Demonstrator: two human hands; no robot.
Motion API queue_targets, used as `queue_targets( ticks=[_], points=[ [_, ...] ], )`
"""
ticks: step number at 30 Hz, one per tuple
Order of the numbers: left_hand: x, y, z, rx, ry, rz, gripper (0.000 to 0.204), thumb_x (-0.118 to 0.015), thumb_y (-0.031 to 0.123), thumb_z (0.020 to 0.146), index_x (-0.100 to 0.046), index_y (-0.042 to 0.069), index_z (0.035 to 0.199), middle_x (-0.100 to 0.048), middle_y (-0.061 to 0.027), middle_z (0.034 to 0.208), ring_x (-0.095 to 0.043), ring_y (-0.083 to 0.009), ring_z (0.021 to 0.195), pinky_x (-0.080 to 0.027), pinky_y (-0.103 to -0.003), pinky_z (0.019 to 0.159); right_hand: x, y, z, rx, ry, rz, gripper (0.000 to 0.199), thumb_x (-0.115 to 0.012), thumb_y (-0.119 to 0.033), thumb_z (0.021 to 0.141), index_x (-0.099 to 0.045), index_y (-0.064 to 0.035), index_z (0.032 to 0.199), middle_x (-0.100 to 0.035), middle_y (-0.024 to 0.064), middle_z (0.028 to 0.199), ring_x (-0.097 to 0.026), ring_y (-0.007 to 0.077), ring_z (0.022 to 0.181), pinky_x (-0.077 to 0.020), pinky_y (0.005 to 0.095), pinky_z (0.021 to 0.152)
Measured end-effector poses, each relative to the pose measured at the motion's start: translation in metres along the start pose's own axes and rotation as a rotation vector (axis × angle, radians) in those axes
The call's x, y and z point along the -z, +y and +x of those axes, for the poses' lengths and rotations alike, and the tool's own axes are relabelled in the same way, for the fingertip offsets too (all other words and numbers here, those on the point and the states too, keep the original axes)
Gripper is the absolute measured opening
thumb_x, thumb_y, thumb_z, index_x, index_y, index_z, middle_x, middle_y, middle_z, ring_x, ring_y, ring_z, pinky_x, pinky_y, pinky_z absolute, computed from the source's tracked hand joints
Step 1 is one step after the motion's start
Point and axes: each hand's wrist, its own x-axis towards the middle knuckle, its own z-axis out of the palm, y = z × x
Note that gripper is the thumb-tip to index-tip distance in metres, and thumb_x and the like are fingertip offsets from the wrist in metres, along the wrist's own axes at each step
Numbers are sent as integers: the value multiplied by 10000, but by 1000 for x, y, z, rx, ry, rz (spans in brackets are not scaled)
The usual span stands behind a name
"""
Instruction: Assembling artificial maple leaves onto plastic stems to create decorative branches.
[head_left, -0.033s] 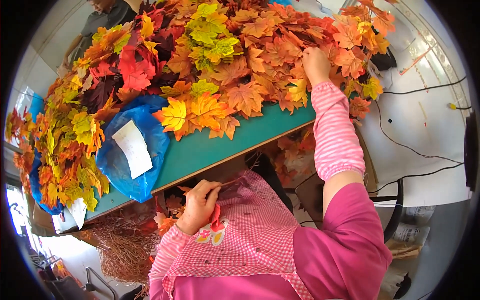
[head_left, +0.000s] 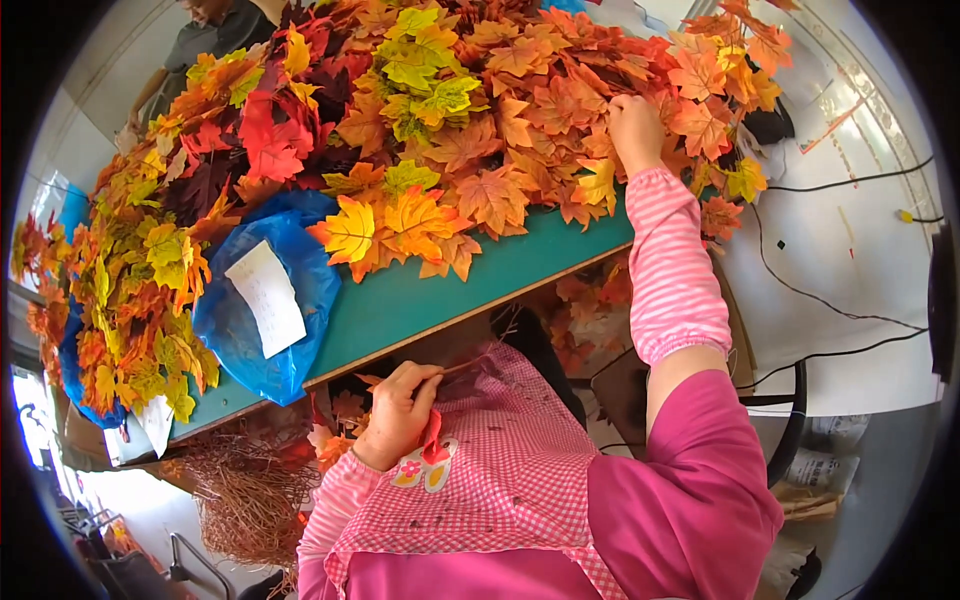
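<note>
My left hand is closed over my lap, around a thin brown stem that pokes out to the right past the fingertips. A red leaf shows beside its palm. Up on the table, my right hand rests in a heap of orange artificial maple leaves, fingers curled and closed; what lies between the fingertips is hidden. Close under this hand sits a yellow-orange leaf.
A blue plastic bag with a white paper slip lies on the green tabletop. Brown wiry stems hang below at left. Another person is at the far left. Black cables run along the right.
</note>
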Motion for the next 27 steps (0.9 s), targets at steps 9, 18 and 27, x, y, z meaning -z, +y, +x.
queue_targets(
  ticks=[9,18,27],
  points=[
    [0,-2,0,21,-64,-3,113,-644,-15,824,-658,-11,937,-619,-132,790,-623,-249,709,-483,-312,625,21,-5,14,34,-109,-17,239,-623,-221,850,-670,-51,1010,-669,179,918,-625,355,890,-496,452,782],
    [-2,-9,3,31,-76,-32,103,-642,-10,833,-660,-17,934,-620,-133,788,-624,-249,704,-485,-316,625,6,-18,-26,321,-349,294,207,-630,-174,871,-659,-44,1029,-633,160,1006,-617,349,873,-489,422,767],
    [-8,-10,8,2,-61,-28,124,-652,25,822,-664,13,945,-606,-119,757,-625,-269,665,-486,-336,594,-27,-3,49,84,22,109,272,-651,-308,849,-681,-43,904,-650,165,876,-637,340,890,-499,435,758]
  ],
)
